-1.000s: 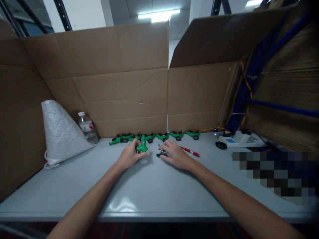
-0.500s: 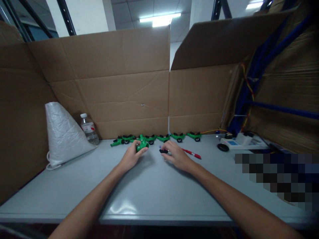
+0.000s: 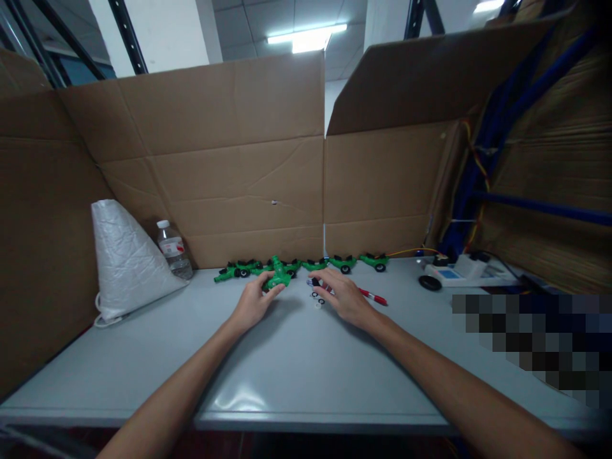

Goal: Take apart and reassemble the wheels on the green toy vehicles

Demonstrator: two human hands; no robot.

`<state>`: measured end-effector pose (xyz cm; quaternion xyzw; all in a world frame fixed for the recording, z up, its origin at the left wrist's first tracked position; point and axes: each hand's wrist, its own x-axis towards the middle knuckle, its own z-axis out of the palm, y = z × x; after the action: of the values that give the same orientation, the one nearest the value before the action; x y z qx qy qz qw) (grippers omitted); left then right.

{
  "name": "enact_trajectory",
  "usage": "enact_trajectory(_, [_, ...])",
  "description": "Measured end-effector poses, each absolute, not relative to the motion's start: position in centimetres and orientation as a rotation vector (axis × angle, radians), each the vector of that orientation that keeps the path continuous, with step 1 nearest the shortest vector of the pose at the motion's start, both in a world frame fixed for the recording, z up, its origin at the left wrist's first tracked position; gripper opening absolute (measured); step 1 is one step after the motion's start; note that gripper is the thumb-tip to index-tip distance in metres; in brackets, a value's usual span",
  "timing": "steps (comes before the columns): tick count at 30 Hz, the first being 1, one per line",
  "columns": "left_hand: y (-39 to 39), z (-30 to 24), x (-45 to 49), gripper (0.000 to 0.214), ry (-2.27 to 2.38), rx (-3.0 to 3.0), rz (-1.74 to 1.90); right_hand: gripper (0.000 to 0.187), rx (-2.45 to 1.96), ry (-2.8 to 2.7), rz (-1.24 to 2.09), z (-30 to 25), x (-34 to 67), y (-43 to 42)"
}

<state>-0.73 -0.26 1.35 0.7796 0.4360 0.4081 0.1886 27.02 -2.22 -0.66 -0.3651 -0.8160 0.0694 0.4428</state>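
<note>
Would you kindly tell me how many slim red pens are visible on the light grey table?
1: the slim red pen lies on the light grey table just right of the right hand, which seems to cover part of it; others could be hidden there.

Left hand, at seven o'clock, grips between thumb and fingers; right hand, at five, curves downward.

green piece: near side covered by my left hand. row of green toys: partly masked by that piece. dark piece: mostly behind the fingers of my right hand; i cannot make out its form. red pen: one end hidden by the same hand. bottle: lower side behind white bag, label unreadable. my forearms: cut by the bottom edge.
</note>
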Motion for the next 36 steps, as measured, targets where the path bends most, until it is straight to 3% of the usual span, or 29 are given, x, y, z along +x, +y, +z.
enact_trajectory(9, [-0.8,1.5,-0.2,0.038,1.054,1.926,1.184,0.014,-0.92,-2.035,0.202,-0.5,26.8,-2.5])
enact_trajectory(13, [-1.2,2.0,0.1,0.051,1.071,1.775,1.133,0.015,-0.912,-2.065,0.192,-0.3,26.7,-2.6])
enact_trajectory(22, [-0.7,1.5,0.8,0.052,0.939,1.418,1.227,0.018,-0.922,-2.068,0.22,-0.5,27.0,-2.5])
enact_trajectory(36, [-1.9,2.9,0.8,0.054,0.769,1.393,0.947,0.025,-0.824,-1.747,0.77,-0.8,25.2,-2.5])
